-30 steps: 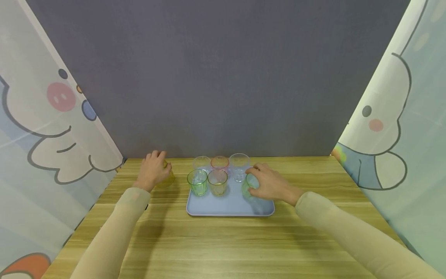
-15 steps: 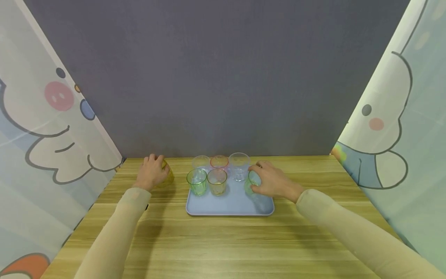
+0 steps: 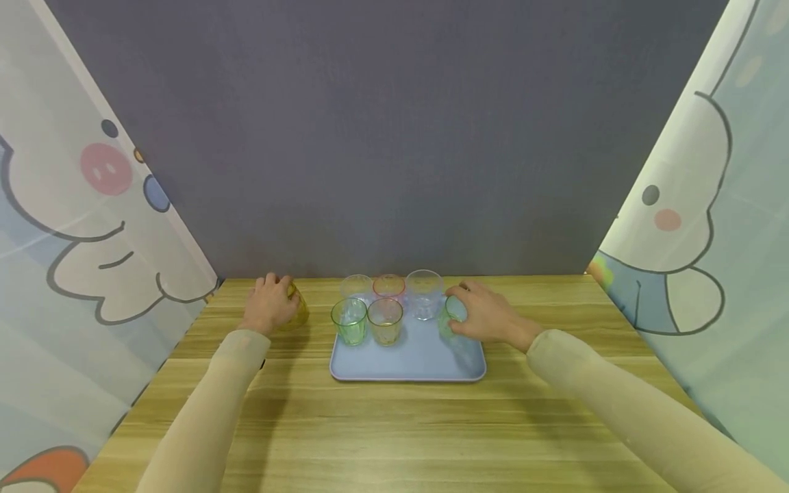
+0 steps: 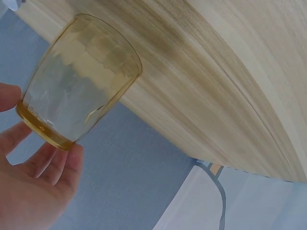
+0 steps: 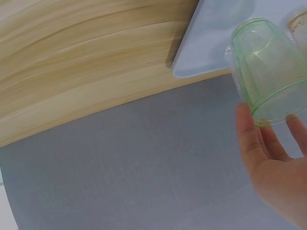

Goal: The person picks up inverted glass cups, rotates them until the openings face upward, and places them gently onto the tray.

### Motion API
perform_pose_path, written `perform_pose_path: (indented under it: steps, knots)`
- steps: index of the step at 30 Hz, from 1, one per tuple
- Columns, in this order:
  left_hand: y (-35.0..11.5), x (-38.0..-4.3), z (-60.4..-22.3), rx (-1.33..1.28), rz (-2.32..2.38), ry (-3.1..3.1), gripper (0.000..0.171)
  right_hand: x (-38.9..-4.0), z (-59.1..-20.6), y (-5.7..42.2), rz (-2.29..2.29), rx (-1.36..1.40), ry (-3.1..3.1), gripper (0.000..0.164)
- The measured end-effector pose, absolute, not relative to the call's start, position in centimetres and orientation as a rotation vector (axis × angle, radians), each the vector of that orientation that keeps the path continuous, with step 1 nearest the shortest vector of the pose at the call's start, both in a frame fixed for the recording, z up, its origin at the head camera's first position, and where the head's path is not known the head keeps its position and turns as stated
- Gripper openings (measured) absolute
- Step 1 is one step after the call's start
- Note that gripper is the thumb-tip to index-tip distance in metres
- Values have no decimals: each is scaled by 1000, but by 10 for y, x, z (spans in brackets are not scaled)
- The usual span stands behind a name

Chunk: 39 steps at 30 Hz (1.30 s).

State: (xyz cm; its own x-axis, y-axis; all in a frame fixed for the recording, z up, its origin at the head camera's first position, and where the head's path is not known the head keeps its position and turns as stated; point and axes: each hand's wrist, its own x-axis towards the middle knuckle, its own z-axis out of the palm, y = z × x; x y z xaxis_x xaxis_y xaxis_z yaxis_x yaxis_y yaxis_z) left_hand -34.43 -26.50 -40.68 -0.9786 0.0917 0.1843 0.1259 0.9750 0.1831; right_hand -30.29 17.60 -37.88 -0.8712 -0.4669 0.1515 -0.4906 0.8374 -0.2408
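Observation:
At the left of the table, my left hand [image 3: 269,305] pinches a yellow tumbler [image 3: 299,311] by its thick base. In the left wrist view this tumbler [image 4: 84,79] has its wide rim towards the table, so it is upside down. My right hand [image 3: 487,313] holds a light green tumbler [image 3: 451,320] by the rim, over the right end of the blue tray [image 3: 401,366]. Seen from the right wrist, the fingertips grip the rim of the green tumbler [image 5: 266,72], and its base points towards the tray. Whether it touches the tray, I cannot tell.
The tray also bears a green tumbler [image 3: 351,330] and an amber tumbler [image 3: 385,331] in front. Behind them stand a clear tumbler [image 3: 356,287], a pink-rimmed tumbler [image 3: 389,287] and a larger clear tumbler [image 3: 424,301]. A grey panel [image 3: 394,137] rises behind the table.
My right hand has shifted a little to the right and away from me with the green tumbler. The left hand and its yellow tumbler have barely moved.

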Motion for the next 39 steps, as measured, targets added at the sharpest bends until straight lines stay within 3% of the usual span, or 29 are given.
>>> perform_pose_path:
  steps: [39]
  knots:
    - [-267, -348, -407, -171, -255, -2953, 53, -330, -377, 173, 451, 700, -2899, 59]
